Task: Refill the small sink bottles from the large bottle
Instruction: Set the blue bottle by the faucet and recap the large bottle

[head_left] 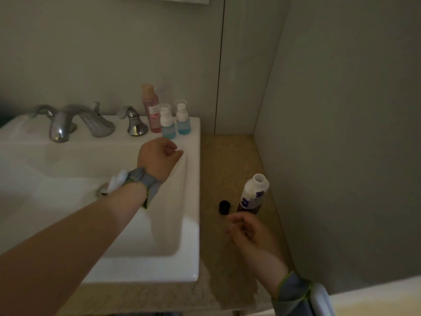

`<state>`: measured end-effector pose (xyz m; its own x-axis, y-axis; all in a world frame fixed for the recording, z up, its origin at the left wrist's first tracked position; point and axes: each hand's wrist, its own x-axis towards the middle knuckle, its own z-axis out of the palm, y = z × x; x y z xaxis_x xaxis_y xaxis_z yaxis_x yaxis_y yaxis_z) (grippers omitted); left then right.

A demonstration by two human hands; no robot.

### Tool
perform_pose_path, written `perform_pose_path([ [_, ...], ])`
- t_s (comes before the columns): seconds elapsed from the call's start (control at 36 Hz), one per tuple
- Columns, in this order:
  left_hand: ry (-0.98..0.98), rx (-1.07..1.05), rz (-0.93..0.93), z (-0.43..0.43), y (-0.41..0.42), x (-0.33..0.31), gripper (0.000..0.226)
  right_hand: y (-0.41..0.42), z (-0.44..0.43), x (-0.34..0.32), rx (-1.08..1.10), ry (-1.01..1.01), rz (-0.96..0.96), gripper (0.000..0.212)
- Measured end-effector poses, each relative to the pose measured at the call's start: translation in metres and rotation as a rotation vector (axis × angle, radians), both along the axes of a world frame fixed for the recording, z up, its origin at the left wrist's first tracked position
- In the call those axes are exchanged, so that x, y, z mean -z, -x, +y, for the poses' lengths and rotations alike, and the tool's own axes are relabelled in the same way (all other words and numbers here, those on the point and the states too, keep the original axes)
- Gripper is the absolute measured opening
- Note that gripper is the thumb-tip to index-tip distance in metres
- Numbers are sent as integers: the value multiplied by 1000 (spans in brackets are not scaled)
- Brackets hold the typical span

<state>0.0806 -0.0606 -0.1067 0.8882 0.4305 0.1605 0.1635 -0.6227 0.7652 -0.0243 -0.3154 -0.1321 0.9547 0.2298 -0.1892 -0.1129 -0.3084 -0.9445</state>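
Observation:
Two small bottles with blue liquid and white tops stand at the sink's back right corner: the nearer one and the farther one. A taller pink bottle stands behind them. My left hand hovers just in front of the nearer small bottle, fingers loosely curled, holding nothing. On the counter to the right the large white and purple bottle stands uncapped, its dark cap lying beside it. My right hand is just in front of them, fingers loosely curled and empty.
The white sink has a chrome faucet and a chrome handle along its back edge. A speckled beige counter runs between the sink and the right wall, which stands close to the large bottle.

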Motion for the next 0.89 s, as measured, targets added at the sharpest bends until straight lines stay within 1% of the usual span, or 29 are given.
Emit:
perform_pose_path([
  [0.11,196,75,-23,-17,39,-3,12,1,-3,-1,22,17,-2,18],
  [0.19,257,163,-44,-32,69,-10,28,3,-5,-4,17,20,-9,17],
  [0.31,363,245,-28,-40,106,-18,26,7,-8,-5,-6,52,-15,13],
  [0.39,377,279,-7,-44,129,-19,25,11,-10,-3,3,93,-24,11],
  [0.53,339,335,18,-56,137,-16,29,15,-20,3,98,136,-27,13],
  [0.58,294,367,9,-66,131,-15,31,19,-26,2,134,148,-27,13],
  [0.67,153,384,26,-86,117,-16,48,23,-33,0,187,164,-14,11],
  [0.72,114,392,30,-102,107,-19,58,25,-37,-1,221,171,3,11],
  [0.81,91,423,23,-125,94,-19,64,27,-42,-2,230,183,3,13],
  [0.89,16,427,73,-144,82,-20,69,29,-48,-3,235,189,-18,12],
])
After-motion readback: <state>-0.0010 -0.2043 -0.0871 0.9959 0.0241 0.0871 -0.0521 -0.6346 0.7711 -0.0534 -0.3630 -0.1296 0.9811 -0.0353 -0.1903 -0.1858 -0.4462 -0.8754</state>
